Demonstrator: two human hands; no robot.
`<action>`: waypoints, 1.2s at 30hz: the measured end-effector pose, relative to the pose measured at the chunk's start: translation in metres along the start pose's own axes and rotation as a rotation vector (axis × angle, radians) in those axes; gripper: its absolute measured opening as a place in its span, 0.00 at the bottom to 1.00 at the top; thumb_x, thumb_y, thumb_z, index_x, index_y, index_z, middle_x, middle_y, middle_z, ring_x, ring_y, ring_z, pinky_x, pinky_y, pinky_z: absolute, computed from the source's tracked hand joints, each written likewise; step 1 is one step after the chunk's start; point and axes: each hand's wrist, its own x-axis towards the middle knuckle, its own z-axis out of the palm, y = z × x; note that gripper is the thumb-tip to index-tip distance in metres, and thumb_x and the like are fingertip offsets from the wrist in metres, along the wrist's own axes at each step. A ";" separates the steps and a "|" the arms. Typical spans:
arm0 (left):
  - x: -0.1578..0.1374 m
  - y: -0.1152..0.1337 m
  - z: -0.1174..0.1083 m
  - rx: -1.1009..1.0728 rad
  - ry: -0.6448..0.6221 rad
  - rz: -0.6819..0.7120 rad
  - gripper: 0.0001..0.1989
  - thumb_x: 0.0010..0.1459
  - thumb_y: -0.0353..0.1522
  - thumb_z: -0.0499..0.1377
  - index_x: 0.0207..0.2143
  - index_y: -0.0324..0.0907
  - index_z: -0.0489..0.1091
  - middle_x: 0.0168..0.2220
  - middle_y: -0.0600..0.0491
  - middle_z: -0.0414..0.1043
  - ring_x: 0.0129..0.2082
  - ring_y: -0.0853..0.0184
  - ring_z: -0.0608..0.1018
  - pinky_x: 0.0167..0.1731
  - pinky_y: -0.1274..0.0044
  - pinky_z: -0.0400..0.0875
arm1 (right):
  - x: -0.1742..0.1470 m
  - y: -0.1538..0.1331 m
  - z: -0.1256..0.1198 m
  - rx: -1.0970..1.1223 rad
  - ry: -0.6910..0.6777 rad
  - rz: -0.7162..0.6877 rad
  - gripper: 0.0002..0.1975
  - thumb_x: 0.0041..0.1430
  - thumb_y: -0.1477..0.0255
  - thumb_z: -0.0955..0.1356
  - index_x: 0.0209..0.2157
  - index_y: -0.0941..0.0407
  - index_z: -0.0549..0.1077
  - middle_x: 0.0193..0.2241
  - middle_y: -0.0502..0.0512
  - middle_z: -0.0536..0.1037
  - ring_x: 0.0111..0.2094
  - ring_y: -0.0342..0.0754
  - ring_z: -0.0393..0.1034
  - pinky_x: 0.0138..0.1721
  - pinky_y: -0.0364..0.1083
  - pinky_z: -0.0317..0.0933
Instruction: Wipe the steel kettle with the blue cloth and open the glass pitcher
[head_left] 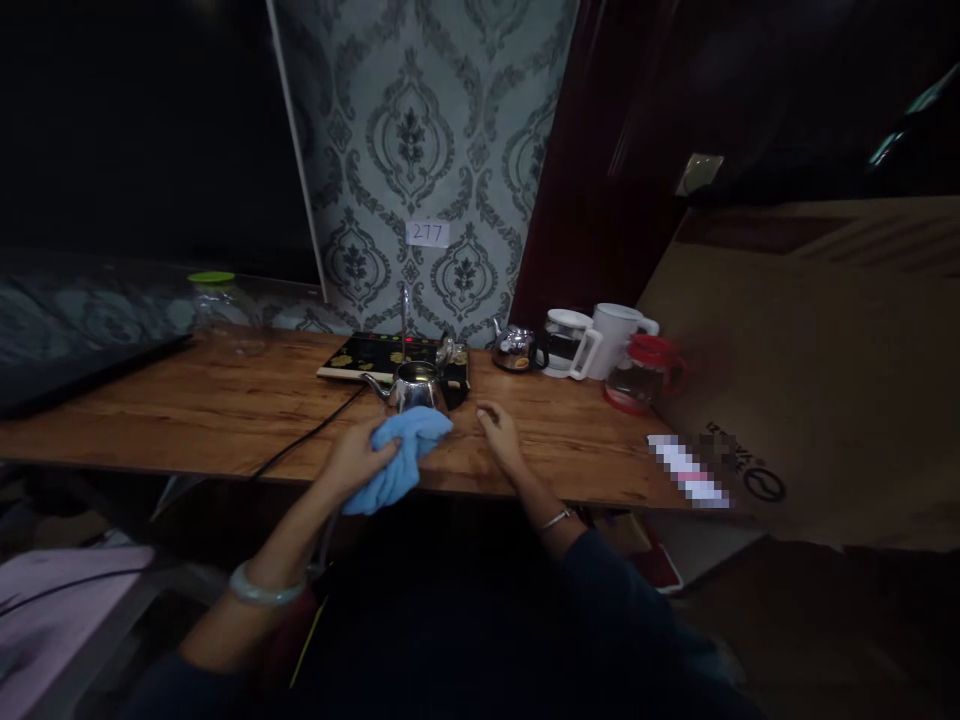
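In the head view, the left hand (pixel 358 455) grips a crumpled light-blue cloth (pixel 401 455) at the near edge of the long wooden counter (pixel 187 410), pressed against a small shiny steel kettle (pixel 411 386). The right hand (pixel 499 432) lies loosely open, palm down, on the counter just right of the cloth, holding nothing.

Counted on the wooden table (pixel 187 410): two steel kettles (pixel 411 387) – one near, one far (pixel 514 347); one blue cloth (pixel 397 455); one white jug (pixel 616 338); one glass pot (pixel 568 343); one red-lidded pitcher (pixel 642 373); one jar (pixel 225 310).
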 end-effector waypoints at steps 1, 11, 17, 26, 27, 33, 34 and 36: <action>0.002 -0.009 -0.012 0.050 0.056 -0.039 0.20 0.53 0.42 0.54 0.42 0.42 0.74 0.36 0.51 0.79 0.36 0.61 0.78 0.38 0.72 0.71 | 0.007 0.002 0.006 0.013 -0.009 -0.005 0.15 0.51 0.61 0.68 0.38 0.54 0.76 0.38 0.56 0.81 0.40 0.52 0.74 0.46 0.52 0.68; 0.027 -0.092 -0.014 0.327 0.146 -0.236 0.30 0.56 0.44 0.52 0.55 0.35 0.67 0.54 0.37 0.72 0.54 0.50 0.73 0.52 0.64 0.67 | 0.061 0.019 0.046 0.028 -0.049 0.002 0.18 0.47 0.69 0.69 0.43 0.56 0.73 0.43 0.59 0.79 0.46 0.52 0.73 0.52 0.55 0.66; 0.028 -0.088 0.003 0.337 0.217 -0.232 0.31 0.59 0.45 0.51 0.61 0.39 0.61 0.61 0.40 0.64 0.61 0.48 0.64 0.56 0.57 0.61 | 0.069 0.024 0.048 -0.029 -0.062 0.007 0.10 0.47 0.68 0.69 0.34 0.55 0.73 0.34 0.54 0.79 0.39 0.50 0.74 0.45 0.51 0.68; 0.024 -0.084 -0.004 0.511 -0.070 -0.295 0.36 0.53 0.50 0.54 0.61 0.42 0.63 0.64 0.40 0.59 0.59 0.40 0.65 0.52 0.54 0.63 | 0.064 0.022 0.037 -0.115 -0.082 -0.018 0.05 0.47 0.69 0.69 0.28 0.54 0.71 0.27 0.49 0.77 0.33 0.49 0.71 0.41 0.50 0.67; 0.024 -0.085 -0.003 0.526 -0.120 -0.291 0.36 0.53 0.49 0.54 0.60 0.42 0.64 0.63 0.40 0.61 0.58 0.40 0.66 0.52 0.55 0.63 | 0.062 0.022 0.035 -0.123 -0.078 -0.026 0.05 0.47 0.69 0.69 0.29 0.54 0.72 0.28 0.50 0.78 0.33 0.49 0.71 0.42 0.50 0.66; 0.023 -0.083 -0.008 0.576 -0.088 -0.196 0.26 0.54 0.35 0.51 0.54 0.37 0.70 0.52 0.40 0.74 0.52 0.50 0.73 0.53 0.64 0.64 | 0.053 0.020 0.025 -0.152 -0.065 -0.046 0.06 0.47 0.68 0.68 0.29 0.54 0.72 0.29 0.50 0.77 0.34 0.50 0.70 0.42 0.50 0.65; 0.021 -0.080 -0.012 0.558 -0.041 -0.204 0.25 0.54 0.35 0.51 0.52 0.38 0.71 0.50 0.41 0.75 0.51 0.51 0.74 0.53 0.65 0.65 | 0.052 0.020 0.023 -0.154 -0.065 -0.043 0.06 0.47 0.67 0.68 0.29 0.54 0.72 0.28 0.50 0.77 0.33 0.49 0.70 0.41 0.50 0.65; 0.017 -0.070 -0.021 0.495 0.083 -0.201 0.24 0.54 0.36 0.52 0.51 0.39 0.72 0.48 0.43 0.76 0.49 0.52 0.75 0.51 0.66 0.67 | 0.051 0.020 0.020 -0.157 -0.069 -0.037 0.07 0.47 0.67 0.68 0.29 0.55 0.72 0.27 0.50 0.77 0.31 0.49 0.70 0.39 0.49 0.65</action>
